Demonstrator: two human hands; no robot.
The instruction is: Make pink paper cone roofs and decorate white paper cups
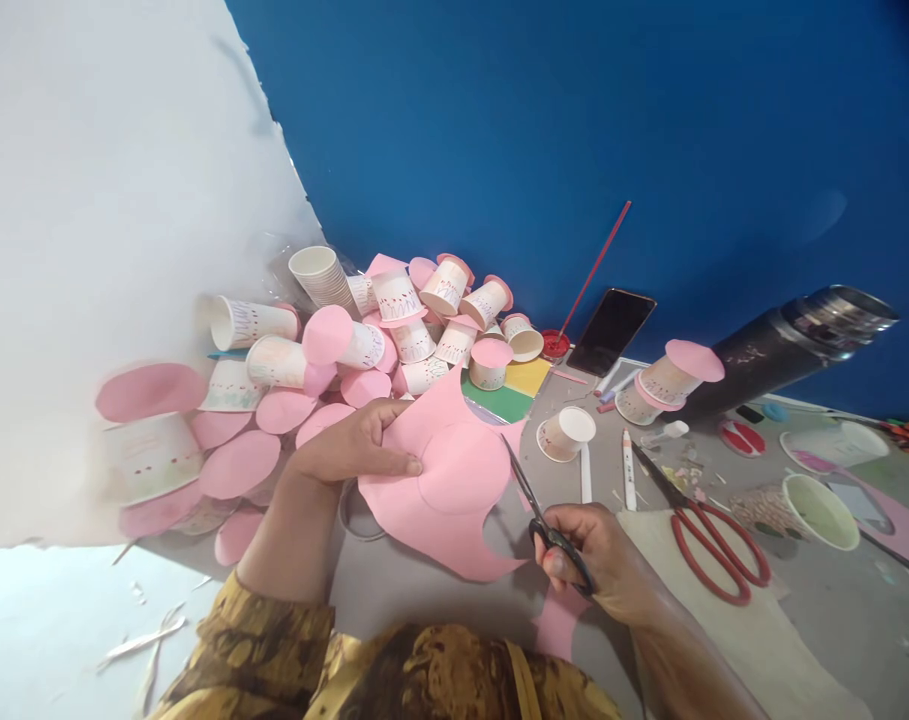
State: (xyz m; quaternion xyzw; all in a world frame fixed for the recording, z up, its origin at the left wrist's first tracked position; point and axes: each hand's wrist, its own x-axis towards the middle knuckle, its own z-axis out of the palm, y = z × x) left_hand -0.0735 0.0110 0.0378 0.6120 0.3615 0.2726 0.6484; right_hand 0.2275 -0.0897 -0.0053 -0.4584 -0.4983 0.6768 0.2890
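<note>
My left hand (364,442) grips a pink paper sheet (424,520), thumb on top near a curved line. The sheet has scalloped cut-outs along its edge and a rounded part partly cut round on its right side. In my right hand (585,555) is a pair of black-handled scissors (524,478), their fingers through the loops. The blades lie at the right edge of the rounded part; whether they are apart is hard to make out. Below the right hand rests a pink paper scrap (560,622).
Paper cups (401,298) with pink discs are heaped at the left back, beside stacked plain cups (320,277). At right lie red-handled scissors (720,550), a phone (611,330), a dark flask (769,350), a white marker (629,470) and a lone cup (566,434). A blue wall (574,120) stands behind.
</note>
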